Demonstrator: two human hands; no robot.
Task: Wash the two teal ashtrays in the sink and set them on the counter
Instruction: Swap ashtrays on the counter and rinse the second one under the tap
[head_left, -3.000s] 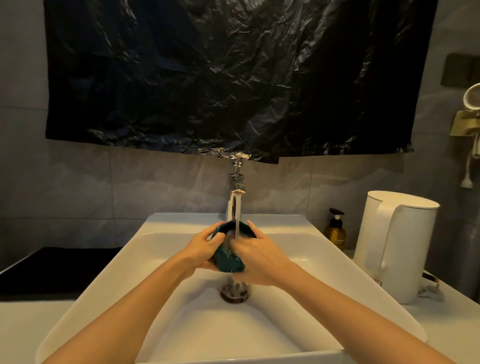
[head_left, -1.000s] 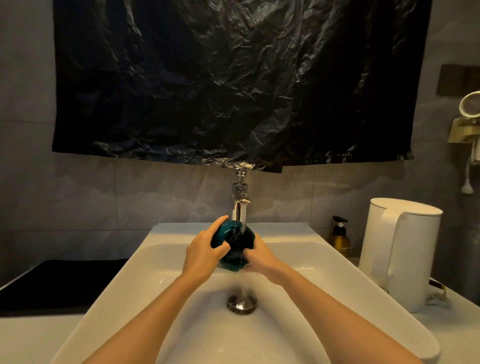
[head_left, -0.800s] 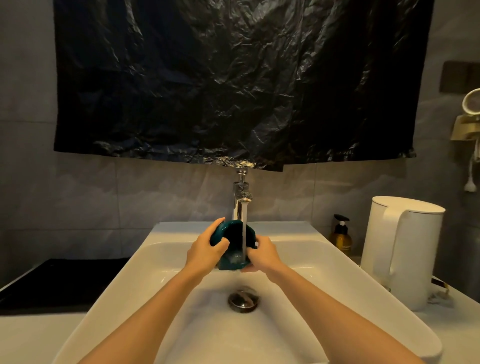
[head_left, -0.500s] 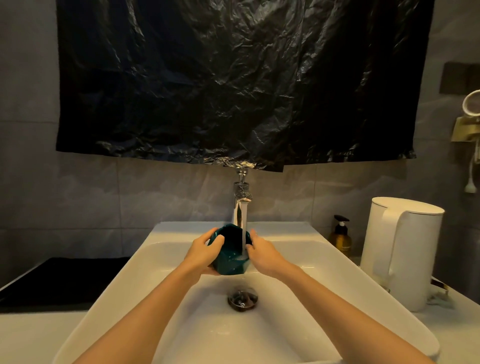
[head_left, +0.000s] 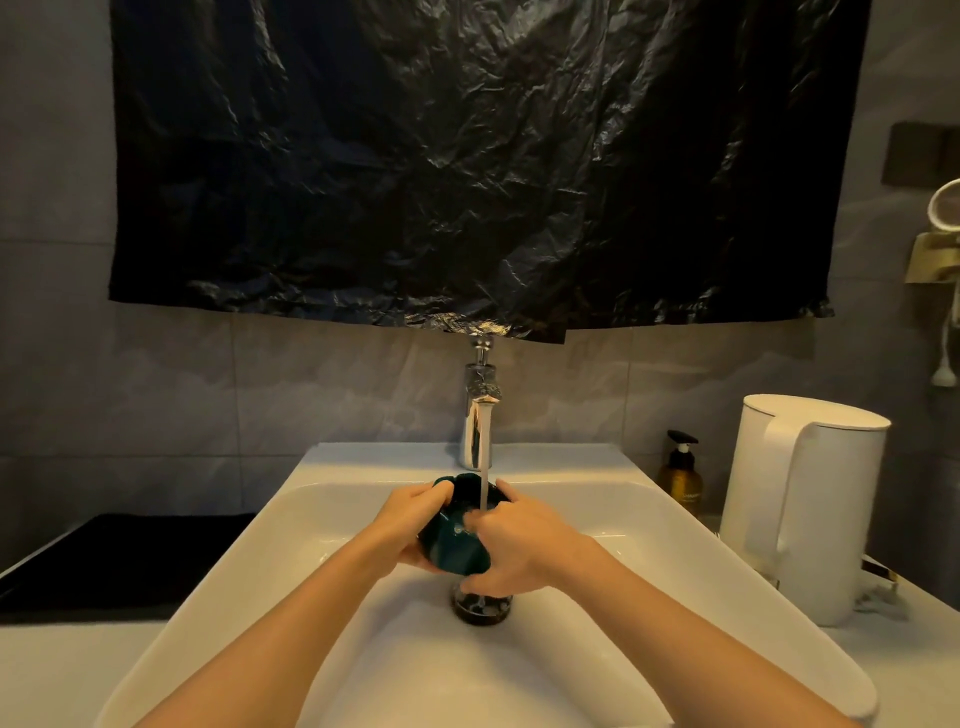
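The ashtray (head_left: 451, 545) had dropped lower under the tap (head_left: 480, 410). The left hand (head_left: 410, 525) gripped its nine o'clock side, while the right hand (head_left: 511, 545) curled its fingers inside, probably scrubbing.

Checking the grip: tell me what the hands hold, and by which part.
Both hands hold one teal ashtray under the running tap: the left hand grips its left wall and rim, the right hand its right side and rim.
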